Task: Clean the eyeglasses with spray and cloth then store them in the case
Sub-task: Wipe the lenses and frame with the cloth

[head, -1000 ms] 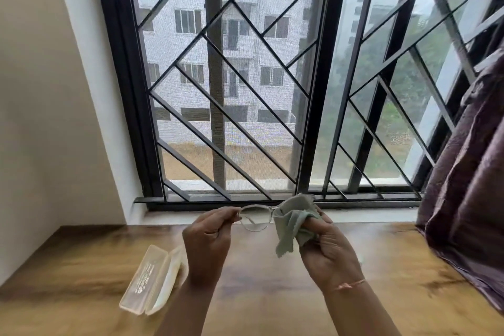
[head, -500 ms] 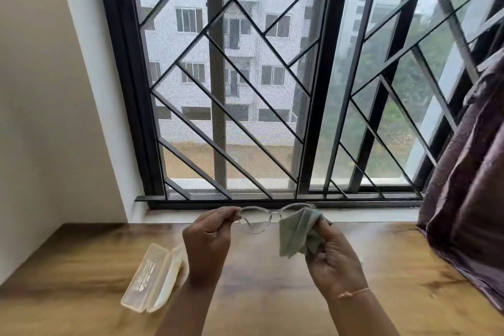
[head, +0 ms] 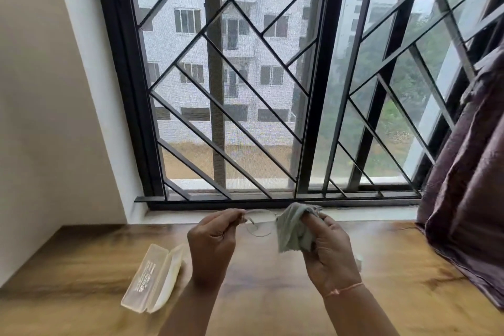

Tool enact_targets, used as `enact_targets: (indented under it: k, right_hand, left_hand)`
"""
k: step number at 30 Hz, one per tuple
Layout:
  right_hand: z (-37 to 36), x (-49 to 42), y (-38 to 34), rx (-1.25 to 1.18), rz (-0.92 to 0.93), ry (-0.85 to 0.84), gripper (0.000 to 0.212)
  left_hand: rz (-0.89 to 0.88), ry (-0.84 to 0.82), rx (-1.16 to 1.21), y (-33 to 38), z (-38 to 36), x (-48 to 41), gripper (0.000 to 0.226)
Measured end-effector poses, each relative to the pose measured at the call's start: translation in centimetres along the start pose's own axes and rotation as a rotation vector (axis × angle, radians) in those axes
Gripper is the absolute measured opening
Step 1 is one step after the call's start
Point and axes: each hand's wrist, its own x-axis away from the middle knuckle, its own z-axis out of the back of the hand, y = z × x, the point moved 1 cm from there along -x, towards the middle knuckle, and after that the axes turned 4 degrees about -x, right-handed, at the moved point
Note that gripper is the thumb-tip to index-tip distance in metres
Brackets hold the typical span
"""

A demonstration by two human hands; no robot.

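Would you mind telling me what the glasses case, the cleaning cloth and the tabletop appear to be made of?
Glasses case: likely translucent milky plastic, smooth, with a rigid moulded shape. Cleaning cloth: soft pale-green fabric, probably microfibre; it drapes limply. Tabletop: wood or wood-look laminate, with grain streaks and a slight sheen.

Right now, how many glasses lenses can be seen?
1: bare lens beside the left hand pinching the glasses; the other likely hidden under the cloth in the right hand.
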Motion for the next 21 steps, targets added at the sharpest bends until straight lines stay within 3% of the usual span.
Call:
enact_targets:
  k: [5, 9, 15, 18, 21]
  right_hand:
    - [-0.2, -0.3, -0.5, -0.092, -0.041, 0.013, 0.041]
    - [0.0, 0.1, -0.9, -0.124, -0.109, 0.004, 0.042]
    - [0.9, 0.0, -0.6, -0.148, -0.149, 0.006, 0.033]
    - [0.6, 0.7, -1.1, -0.135, -0.150, -0.092, 0.013]
    - [0.3, 1.3, -1.0, -0.100, -0.141, -0.162, 0.021]
  left_hand:
    - [-0.001, 0.007, 0.028, 0.2, 0.2, -0.2, 0.014]
    - [0.010, 0.014, 0.017, 0.0, 0.4, -0.3, 0.016]
    - [0.032, 0.011, -0.023, -0.3, 0.5, -0.2, 0.017]
    - [0.049, 0.020, -0.015, -0.5, 0.5, -0.2, 0.014]
    - [0.048, 0.017, -0.013, -0.7, 0.5, -0.2, 0.017]
